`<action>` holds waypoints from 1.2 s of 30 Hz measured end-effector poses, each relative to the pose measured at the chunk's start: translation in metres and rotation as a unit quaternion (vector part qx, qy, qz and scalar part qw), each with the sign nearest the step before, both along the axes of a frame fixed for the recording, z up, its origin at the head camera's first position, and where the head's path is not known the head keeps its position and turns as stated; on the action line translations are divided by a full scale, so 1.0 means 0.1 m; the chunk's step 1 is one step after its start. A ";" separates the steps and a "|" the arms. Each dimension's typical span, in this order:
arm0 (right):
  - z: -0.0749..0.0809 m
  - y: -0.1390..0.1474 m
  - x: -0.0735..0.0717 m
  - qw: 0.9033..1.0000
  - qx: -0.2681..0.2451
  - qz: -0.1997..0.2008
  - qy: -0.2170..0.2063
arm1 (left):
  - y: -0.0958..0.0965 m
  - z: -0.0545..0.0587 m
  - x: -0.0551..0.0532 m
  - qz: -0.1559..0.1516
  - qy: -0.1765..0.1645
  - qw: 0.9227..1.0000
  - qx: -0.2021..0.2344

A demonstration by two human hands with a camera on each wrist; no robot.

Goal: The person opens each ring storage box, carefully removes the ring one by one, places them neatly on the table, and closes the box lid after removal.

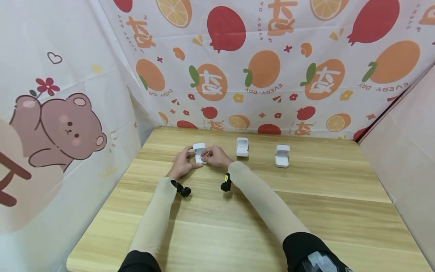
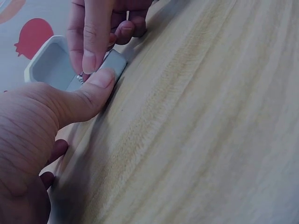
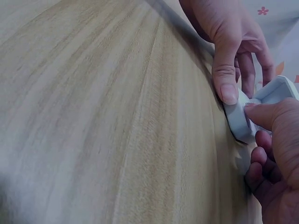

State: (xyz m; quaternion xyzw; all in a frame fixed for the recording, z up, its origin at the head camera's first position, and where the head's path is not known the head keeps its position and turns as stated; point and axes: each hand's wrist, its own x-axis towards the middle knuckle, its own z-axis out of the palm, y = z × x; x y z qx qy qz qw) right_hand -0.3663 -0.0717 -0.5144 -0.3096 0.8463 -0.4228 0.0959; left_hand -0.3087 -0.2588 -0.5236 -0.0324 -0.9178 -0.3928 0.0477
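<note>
A small white ring box [image 1: 199,146] stands with its lid up at the back left of the table. My left hand [image 1: 182,164] grips it from the left, thumb against the front and fingers round the far side. From the right, my right hand [image 1: 217,156] reaches into the box, thumb and forefinger pinching a ring. In the left wrist view, the ring's sparkling stone [image 2: 80,78] shows below those fingertips; its band is hidden. The right wrist view shows the box [image 3: 239,120] between both hands, its base on the table.
Two more white ring boxes stand with lids up to the right, a middle one [image 1: 242,147] and a right one [image 1: 282,156]. In front of the right one lies a thin ring [image 1: 284,175]. A printed cloth [image 1: 231,75] hangs behind the wooden table [image 1: 217,226].
</note>
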 end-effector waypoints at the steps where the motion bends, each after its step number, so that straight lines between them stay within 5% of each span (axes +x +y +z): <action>1: 0.00 0.00 0.00 1.000 0.001 -0.002 0.001 | 0.01 0.01 0.00 0.001 -0.001 1.000 0.001; 36: -0.08 -0.05 0.04 0.999 -0.011 -0.035 0.012 | 0.02 -0.03 0.01 -0.001 -0.004 1.000 0.009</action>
